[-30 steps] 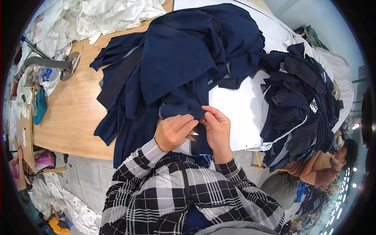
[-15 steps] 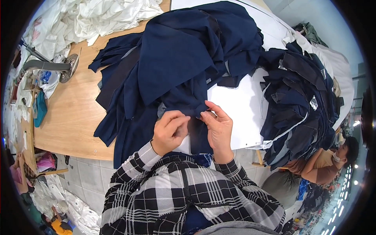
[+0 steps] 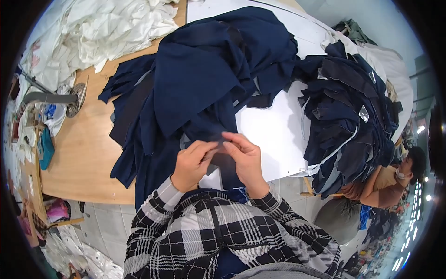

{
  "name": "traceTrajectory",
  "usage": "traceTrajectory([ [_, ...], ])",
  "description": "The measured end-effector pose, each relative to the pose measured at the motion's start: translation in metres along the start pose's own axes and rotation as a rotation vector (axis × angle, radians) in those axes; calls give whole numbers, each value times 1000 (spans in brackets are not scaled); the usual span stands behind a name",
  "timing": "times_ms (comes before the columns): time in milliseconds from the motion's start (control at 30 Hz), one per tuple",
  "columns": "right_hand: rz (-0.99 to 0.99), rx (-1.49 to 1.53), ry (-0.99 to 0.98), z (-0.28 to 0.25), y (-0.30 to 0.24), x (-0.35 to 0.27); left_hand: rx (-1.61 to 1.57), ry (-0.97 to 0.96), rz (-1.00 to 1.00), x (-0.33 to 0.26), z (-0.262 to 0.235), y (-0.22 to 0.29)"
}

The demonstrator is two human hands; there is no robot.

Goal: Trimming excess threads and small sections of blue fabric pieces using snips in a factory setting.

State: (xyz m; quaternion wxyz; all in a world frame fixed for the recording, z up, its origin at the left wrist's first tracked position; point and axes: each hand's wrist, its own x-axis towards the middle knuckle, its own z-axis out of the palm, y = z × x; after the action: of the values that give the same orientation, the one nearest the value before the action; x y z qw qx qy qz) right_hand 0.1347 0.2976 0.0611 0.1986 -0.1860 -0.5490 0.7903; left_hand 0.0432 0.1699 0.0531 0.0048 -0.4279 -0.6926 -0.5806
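both hands [image 3: 218,160] rose — pinching navy fabric [image 3: 204,83] (fingertips meeting)

Counter [image 3: 79,153]: light wooden top, with a white sheet [image 3: 274,135] covering its right part.
Floor [image 3: 107,223]: pale grey tiles.
Lighting: bright lamps [image 3: 420,130] at far right.
Wall [image 3: 371,18]: pale blue-grey, upper right.

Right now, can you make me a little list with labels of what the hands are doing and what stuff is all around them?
left hand: pinching a dark blue cloth piece at the table's near edge
right hand: pinching the same piece, fingertips close to the left hand's
big navy pile: heaped just beyond the hands
second navy stack: to the right, on a white sheet
white fabric: bunched at far left
table: bare wood on the left
another person: at far right, lower down
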Motion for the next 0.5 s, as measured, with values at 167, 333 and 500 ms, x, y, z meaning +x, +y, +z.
traceTrajectory([
  [167, -77, -272, 61, -33, 10, 5, -179, 334, -282, -8, -56, 12],
  [333, 50, -1146, 64, -102, 63, -29, 64, 918, -218, -27, -143, -1],
  [500, -7, -1188, 282, -114, 91, -59, 97, 861, -406, -31, -161, 20],
])
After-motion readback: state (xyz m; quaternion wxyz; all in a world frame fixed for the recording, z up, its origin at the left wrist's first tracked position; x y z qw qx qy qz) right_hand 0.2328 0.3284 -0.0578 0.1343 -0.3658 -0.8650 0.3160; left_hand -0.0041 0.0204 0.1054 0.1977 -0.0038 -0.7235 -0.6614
